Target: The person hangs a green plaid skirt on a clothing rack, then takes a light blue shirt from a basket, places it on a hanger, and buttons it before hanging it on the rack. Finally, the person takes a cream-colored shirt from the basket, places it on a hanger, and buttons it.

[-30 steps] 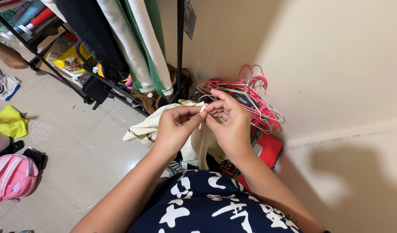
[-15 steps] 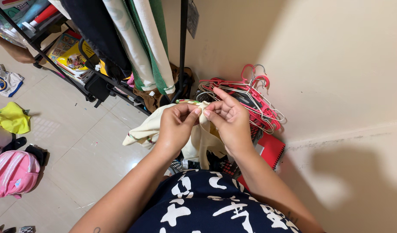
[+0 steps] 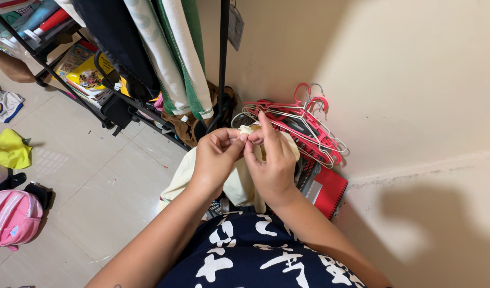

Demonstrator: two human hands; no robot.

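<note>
Both hands met in front of the chest: the left hand (image 3: 215, 157) and right hand (image 3: 270, 160) each had a closed fingertip grip on the top edge of a cream garment (image 3: 239, 184), which hung down above the floor, just beside pink hangers (image 3: 303, 128)

Cream garment (image 3: 239, 184), pink hangers (image 3: 309, 125)

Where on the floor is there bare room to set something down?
Bare tiles lie between the black rack, the pink backpack and the left hand's forearm. The corner by the hangers and red notebook is crowded.
</note>
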